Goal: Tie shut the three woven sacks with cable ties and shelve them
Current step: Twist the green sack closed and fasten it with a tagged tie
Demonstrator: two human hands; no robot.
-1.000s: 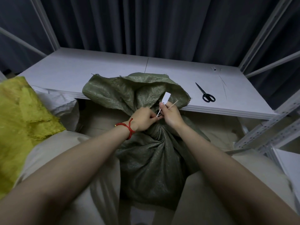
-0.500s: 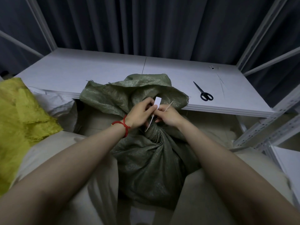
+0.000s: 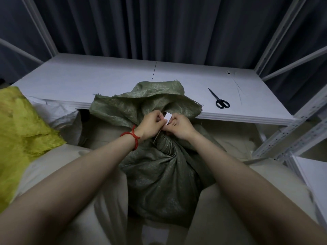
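The green sack [image 3: 159,174] stands at the middle of the view. Its neck is bunched at its twelve o'clock and its flared mouth leans on the front edge of the shelf board [image 3: 106,80]. Both hands meet at that neck. The left hand [image 3: 150,125] is curled and pinches the cable tie [image 3: 157,137], whose thin tail runs off toward seven o'clock. The right hand [image 3: 180,127] is curled round the end with the white tag [image 3: 168,117]. The fingers hide whether the tail has passed through the head.

The main risk is slack: if either pinch eases before the tie locks, the springy woven cloth will likely spread and the loop will close on only part of the gather. Cinched too near the flare, the tie could slide off when the sack is lifted.

The scissors [image 3: 219,99] lie at two o'clock from the hands, well apart – reaching for them means letting go with one hand. The yellow sack [image 3: 21,124] (at nine o'clock) has yet to be shelved.
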